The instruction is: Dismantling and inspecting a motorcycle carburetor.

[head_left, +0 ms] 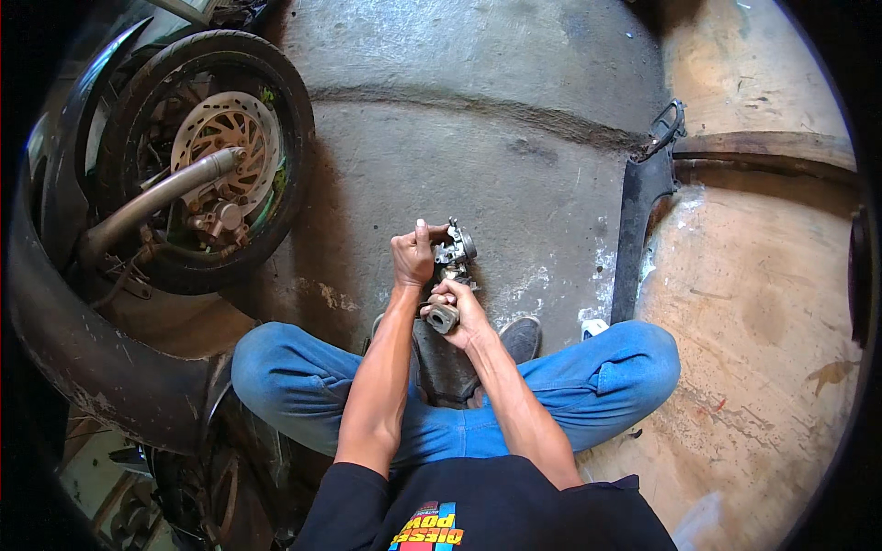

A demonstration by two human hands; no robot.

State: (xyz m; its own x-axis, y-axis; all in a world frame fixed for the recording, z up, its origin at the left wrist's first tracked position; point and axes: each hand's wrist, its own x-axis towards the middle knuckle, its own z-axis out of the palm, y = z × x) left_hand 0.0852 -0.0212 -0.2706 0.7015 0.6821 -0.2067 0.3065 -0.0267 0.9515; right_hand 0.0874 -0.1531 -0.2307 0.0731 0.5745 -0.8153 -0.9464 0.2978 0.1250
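Observation:
Above the floor between my knees, my left hand is closed on the left side of a small silvery carburetor, its thumb raised. Just below it, my right hand wraps round a grey flanged metal piece with a hole in its end. Shiny metal shows between the two hands; whether the flanged piece is joined to the carburetor I cannot tell. Several fingertips are hidden behind the parts.
At the left stands a motorcycle front wheel with a brake disc and fork leg. A dark curved body panel lies nearer. A long black plastic part rests at the right, beside stained boards. A ridge crosses the concrete.

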